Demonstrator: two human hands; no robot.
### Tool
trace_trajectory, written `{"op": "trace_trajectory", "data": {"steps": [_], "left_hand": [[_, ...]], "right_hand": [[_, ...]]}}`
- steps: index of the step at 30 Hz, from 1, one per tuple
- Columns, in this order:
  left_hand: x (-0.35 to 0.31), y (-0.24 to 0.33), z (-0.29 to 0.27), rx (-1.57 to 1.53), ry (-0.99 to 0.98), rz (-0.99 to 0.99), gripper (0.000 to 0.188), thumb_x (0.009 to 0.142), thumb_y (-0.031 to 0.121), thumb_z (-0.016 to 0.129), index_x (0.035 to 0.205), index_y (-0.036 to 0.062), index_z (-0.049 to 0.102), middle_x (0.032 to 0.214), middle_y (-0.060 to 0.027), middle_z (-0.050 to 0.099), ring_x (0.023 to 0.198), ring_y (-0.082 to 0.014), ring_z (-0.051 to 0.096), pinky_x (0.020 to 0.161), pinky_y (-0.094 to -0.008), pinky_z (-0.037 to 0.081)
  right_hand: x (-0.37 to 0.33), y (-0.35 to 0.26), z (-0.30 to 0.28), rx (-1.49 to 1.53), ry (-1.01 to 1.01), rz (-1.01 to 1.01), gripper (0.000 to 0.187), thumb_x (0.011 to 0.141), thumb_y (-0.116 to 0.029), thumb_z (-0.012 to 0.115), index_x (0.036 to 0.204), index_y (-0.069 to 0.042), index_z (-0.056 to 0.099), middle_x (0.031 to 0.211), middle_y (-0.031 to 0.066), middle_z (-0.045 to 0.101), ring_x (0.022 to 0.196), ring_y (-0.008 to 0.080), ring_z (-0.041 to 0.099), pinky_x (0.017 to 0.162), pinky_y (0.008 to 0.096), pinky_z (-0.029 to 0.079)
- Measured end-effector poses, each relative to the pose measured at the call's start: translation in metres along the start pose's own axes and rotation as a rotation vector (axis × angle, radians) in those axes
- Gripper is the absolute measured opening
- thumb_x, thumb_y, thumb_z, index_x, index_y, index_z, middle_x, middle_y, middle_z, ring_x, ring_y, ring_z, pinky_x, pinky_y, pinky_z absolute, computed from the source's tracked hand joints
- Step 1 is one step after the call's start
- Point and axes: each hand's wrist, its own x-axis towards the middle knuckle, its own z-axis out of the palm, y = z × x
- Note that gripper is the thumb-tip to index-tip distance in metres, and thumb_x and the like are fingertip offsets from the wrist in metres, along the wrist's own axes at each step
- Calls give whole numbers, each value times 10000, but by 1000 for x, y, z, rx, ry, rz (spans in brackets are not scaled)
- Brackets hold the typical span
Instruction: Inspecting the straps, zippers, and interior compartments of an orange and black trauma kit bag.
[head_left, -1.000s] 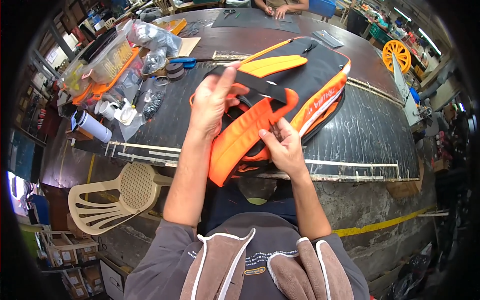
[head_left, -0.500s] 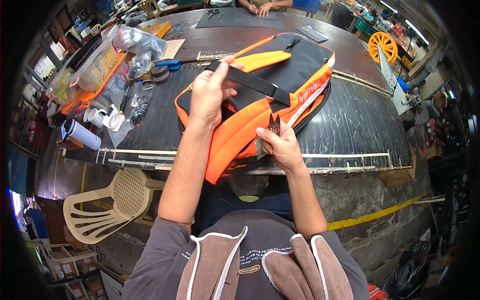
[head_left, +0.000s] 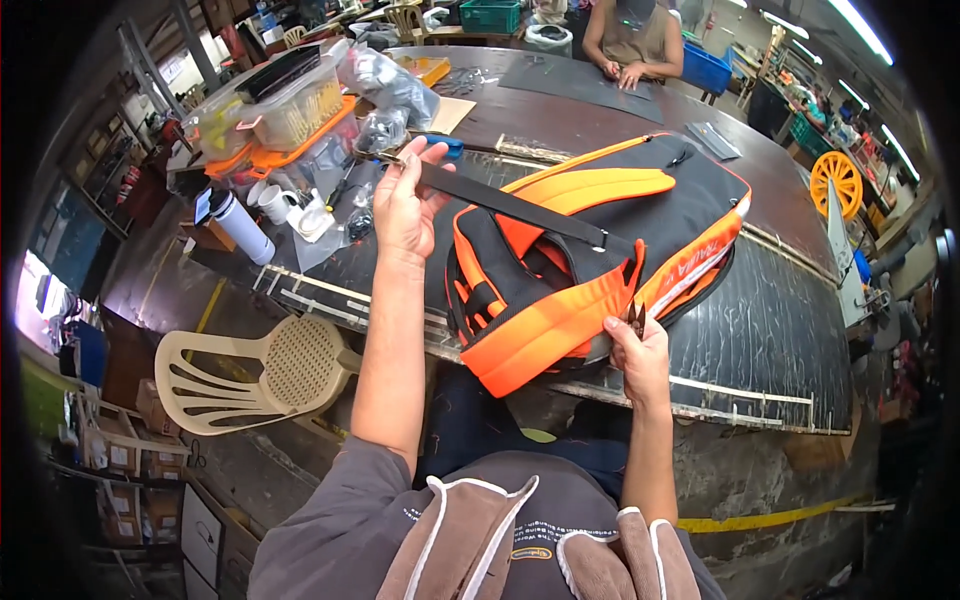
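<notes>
A black and orange backpack lies on the table in front of me, its padded orange shoulder strap toward me. My left hand pinches the end of a black webbing strap, which stretches taut above the bag to a buckle near the shoulder strap. In my right hand is a pair of dark thread snips, points up. The right thumb rests at the shoulder strap's edge; whether those fingers also grip the strap is hard to tell.
Plastic bins, bagged parts, a white mug and a white tumbler crowd the table's left side. A beige plastic chair stands at the near left. Across the table, another person works over a dark sheet.
My left hand has pulled the webbing out to the left, so a longer stretch shows. The whole view has shifted, with the bag now further right; the right hand keeps the snips.
</notes>
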Motion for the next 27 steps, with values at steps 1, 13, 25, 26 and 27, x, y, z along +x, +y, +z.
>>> {"op": "trace_trajectory", "data": {"steps": [1,13,25,26,27], "left_hand": [[-4,1,4,9,-45,1,360,1104,245,572,1409,56,598,1252,-127,747,984,-216,752,723,-331,640],[-76,7,57,932,-833,-83,764,1032,257,697,1653,17,321,1359,-110,608,1316,-208,544,1116,-356,436],[-164,36,104,1036,-1652,32,577,825,223,822,1350,50,657,1126,-164,750,980,-374,722,829,-431,578],[-169,36,100,1180,-1556,128,547,807,135,772,1339,80,653,1122,-154,747,983,-357,729,805,-463,577],[-163,34,98,1164,-1427,138,529,826,78,711,1350,63,645,1183,-186,734,1026,-376,726,850,-456,587]], "right_hand": [[-2,-1,-1,-44,32,0,59,992,-93,711,984,-64,661,748,-1,708,498,9,435,450,191,308],[-1,12,3,233,61,-237,298,1052,-183,677,1289,-3,656,928,68,771,566,13,488,499,196,356],[-3,-12,-58,257,112,-80,274,1023,-156,666,1271,-38,671,897,36,729,517,19,406,478,201,308],[0,-25,-73,97,147,-36,296,1002,-168,696,1270,-44,683,882,27,734,523,22,415,481,201,310],[3,-32,-84,-26,269,-85,299,987,-175,718,1259,-53,697,851,17,737,524,21,428,483,200,310]]}}
